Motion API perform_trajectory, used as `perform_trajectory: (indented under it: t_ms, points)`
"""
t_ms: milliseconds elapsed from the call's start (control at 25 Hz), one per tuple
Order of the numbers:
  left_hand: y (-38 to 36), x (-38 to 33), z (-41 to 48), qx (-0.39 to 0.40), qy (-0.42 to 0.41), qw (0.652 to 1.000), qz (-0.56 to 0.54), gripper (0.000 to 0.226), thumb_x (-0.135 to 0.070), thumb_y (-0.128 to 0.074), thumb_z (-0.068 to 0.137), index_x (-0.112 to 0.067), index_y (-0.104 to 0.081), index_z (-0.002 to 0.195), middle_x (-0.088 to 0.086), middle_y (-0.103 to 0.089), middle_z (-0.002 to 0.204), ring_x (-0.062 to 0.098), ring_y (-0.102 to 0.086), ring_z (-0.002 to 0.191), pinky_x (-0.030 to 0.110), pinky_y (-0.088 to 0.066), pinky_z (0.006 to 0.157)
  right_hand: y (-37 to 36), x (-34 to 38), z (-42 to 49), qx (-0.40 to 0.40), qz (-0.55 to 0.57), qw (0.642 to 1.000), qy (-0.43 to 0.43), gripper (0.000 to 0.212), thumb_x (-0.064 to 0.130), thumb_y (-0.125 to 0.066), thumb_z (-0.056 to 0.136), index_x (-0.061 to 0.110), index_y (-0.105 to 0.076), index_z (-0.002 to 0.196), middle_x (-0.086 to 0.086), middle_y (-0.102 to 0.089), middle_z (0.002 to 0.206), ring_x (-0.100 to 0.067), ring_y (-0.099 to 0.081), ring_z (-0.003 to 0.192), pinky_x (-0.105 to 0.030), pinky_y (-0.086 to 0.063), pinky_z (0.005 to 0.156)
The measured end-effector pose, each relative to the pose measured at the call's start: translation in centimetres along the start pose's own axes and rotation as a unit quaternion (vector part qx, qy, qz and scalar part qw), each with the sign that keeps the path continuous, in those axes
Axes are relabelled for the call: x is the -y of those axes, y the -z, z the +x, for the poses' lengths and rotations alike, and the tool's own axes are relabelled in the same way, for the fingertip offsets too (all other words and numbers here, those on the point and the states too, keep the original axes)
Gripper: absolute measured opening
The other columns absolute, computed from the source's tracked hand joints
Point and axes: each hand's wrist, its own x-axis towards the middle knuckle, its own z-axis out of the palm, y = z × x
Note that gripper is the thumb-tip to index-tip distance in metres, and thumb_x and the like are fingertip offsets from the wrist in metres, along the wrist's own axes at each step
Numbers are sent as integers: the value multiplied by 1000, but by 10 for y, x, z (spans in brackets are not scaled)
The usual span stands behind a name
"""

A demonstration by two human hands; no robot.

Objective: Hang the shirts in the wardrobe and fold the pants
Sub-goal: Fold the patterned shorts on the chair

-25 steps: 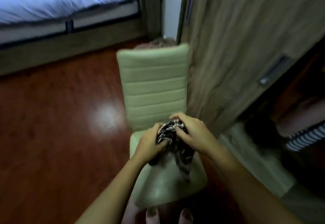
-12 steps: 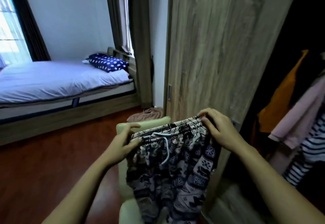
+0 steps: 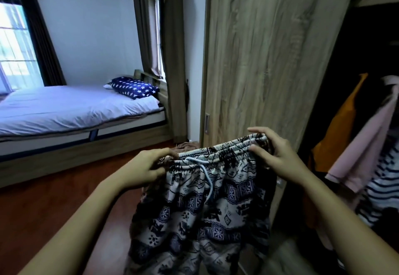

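While pants [image 3: 200, 210] hang: left hand [image 3: 142, 166] and right hand [image 3: 278, 156] pinch the waistband [image 3: 218, 152] ends.
Risk: an uneven pull could skew the fold.

The pants [image 3: 200, 210], patterned black and white, hang unfolded from their stretched waistband at near centre, white drawstring [image 3: 207, 179] dangling. At right, an orange shirt [image 3: 336, 136], pink shirt [image 3: 367, 136] and striped shirt [image 3: 384, 190] hang in the open wardrobe [image 3: 269, 59].

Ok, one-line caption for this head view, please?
Left hand and right hand hold patterned pants up by the waistband before the wardrobe door, bed at left.
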Motion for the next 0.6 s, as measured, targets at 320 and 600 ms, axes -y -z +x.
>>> perform_trajectory:
  t_ms: [320, 600]
  points:
    - [-77, -29, 7, -142, 11, 959, -246, 40, -61, -59, 76, -28, -76, 91, -16, -70, 100, 0, -63, 95, 18, -45, 84, -11, 11, 29, 33, -55, 998, 28, 25, 27, -54, 85, 37, -53, 108, 16, -61, 94, 4, -56, 86, -15, -40, 80]
    - [-71, -43, -3, -49, -21, 923, -380, 60, -69, -39, 84, -22, -76, 80, -4, -70, 102, 8, -62, 102, 25, -46, 93, -4, -2, 27, 8, -81, 996, 32, 23, 21, -50, 87, 26, -56, 108, 13, -61, 101, -7, -58, 98, -19, -40, 87]
